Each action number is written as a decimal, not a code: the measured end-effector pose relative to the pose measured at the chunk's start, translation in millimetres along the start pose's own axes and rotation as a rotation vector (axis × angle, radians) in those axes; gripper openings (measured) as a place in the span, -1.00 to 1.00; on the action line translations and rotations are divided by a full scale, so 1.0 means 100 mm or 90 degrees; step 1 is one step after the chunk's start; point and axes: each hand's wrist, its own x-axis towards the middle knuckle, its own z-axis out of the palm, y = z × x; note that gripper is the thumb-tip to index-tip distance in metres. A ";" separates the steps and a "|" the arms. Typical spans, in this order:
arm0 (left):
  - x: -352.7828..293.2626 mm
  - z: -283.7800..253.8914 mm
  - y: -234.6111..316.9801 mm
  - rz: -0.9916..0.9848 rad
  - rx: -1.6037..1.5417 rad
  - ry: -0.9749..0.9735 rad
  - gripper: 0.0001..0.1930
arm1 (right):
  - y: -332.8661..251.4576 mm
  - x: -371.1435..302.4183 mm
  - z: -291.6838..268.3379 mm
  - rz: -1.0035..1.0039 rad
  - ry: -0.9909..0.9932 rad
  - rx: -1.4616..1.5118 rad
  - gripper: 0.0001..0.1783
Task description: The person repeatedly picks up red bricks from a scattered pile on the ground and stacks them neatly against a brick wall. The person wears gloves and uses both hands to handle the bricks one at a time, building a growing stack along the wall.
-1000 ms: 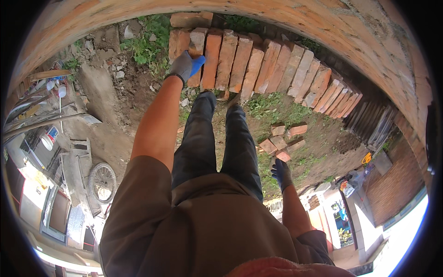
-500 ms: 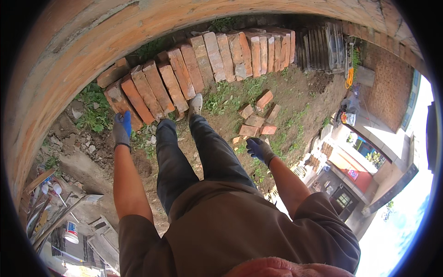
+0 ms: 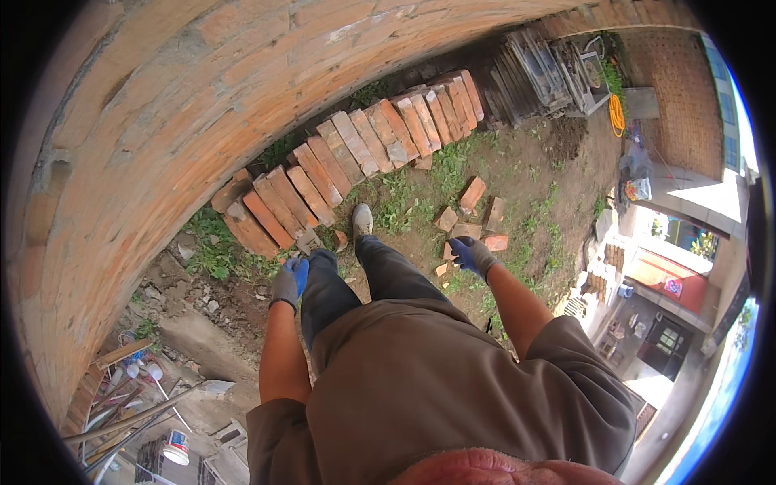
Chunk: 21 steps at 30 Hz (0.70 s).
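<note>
My left hand (image 3: 291, 280), in a grey and blue work glove, hangs beside my left leg with its fingers loosely curled and nothing visible in them. Just ahead of it is the near left end of a long row of reddish bricks (image 3: 309, 192) standing on edge, leaning side by side along the wall. My right hand (image 3: 472, 255), gloved alike, is loosely closed too, with no object showing in it. In the picture it overlaps a small group of loose bricks (image 3: 472, 195) on the ground; whether it touches any I cannot tell.
A brick wall (image 3: 202, 89) curves along the far and left side. Stacked dark slabs (image 3: 529, 71) and a coiled orange hose (image 3: 617, 115) are at the far right. Rubble lies at left, with poles and a white bucket (image 3: 175, 447) at lower left. Grass patches dot the soil.
My left hand has drawn back from the row's left end to beside my leg. My view has shifted, showing more wall, and my right hand now overlaps the loose bricks.
</note>
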 end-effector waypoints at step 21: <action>-0.66 -1.87 0.04 0.197 0.615 -0.103 -0.29 | 2.21 -2.14 1.18 0.155 0.083 0.053 -0.22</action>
